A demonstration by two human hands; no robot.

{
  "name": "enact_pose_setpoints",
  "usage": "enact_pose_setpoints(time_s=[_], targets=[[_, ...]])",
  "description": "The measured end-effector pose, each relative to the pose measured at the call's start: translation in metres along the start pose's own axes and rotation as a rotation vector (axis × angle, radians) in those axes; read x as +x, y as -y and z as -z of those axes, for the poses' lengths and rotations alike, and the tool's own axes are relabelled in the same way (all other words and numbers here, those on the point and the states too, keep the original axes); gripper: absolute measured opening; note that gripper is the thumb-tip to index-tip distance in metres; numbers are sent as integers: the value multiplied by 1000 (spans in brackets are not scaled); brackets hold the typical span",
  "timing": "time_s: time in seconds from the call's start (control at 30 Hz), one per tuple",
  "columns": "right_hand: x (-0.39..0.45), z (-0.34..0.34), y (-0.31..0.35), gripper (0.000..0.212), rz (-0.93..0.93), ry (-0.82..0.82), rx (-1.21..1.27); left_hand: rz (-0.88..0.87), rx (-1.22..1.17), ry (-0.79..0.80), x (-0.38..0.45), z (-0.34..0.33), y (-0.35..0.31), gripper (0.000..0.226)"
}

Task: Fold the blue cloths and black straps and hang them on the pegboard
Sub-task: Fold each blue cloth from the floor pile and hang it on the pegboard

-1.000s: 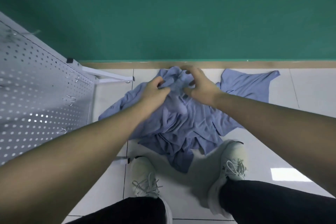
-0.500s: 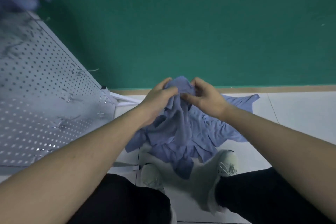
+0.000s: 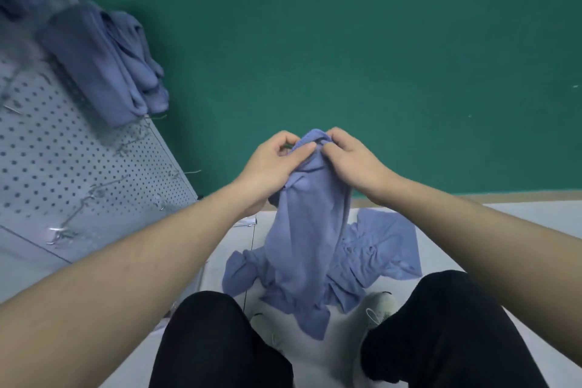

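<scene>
Blue cloth was held at frame centre, top edge pinched by left hand and right hand, fingers curled tight onto bunched fabric; soft, matte, limp drape hung down toward floor pile at 5 o'clock. Fold was judged not yet made. Folded blue cloths were seen hung on perforated pegboard at 10 o'clock; wire hooks remained bare. Black straps were not seen.
</scene>
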State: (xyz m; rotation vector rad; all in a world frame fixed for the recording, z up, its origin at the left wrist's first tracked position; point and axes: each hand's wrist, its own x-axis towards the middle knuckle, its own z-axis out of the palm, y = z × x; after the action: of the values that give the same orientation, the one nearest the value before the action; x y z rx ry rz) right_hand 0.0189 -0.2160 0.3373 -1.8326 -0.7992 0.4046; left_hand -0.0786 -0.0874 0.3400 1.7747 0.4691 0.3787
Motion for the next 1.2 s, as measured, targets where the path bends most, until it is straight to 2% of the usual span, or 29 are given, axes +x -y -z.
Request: enact_pose_setpoints(time_s=[0.07, 0.17, 0.3, 0.4, 0.53, 0.67, 0.8, 0.9, 1.07, 1.2], targets=[[-5, 9, 21, 14, 25, -27, -18, 2, 0, 33, -12, 7, -20, 17], [-18, 25, 49, 4, 102, 27, -40, -26, 120, 91, -24, 25, -43, 17], [-31, 37, 78, 15, 172, 76, -184, 2, 281, 45, -39, 43, -67, 10], [-37, 43, 101, 13, 216, 28, -181, -111, 293, 60, -52, 45, -84, 14], [-42, 54, 129, 20, 126, -18, -36, -232, 300, 96, -71, 49, -101, 29], [-49, 64, 148, 16, 123, 9, -31, -279, 429, 69, -77, 56, -112, 20], [-55, 78, 166, 16, 151, -81, -76, -271, 520, 62, -81, 68, -117, 22], [-57, 92, 174, 15, 147, -116, -54, -235, 494, 2, -84, 79, -117, 20], [-63, 104, 179, 15, 181, -134, -76, -168, 278, 26, -96, 84, -120, 18], [-62, 113, 180, 15, 181, -210, -70, -204, 283, 129, -101, 90, -130, 24]])
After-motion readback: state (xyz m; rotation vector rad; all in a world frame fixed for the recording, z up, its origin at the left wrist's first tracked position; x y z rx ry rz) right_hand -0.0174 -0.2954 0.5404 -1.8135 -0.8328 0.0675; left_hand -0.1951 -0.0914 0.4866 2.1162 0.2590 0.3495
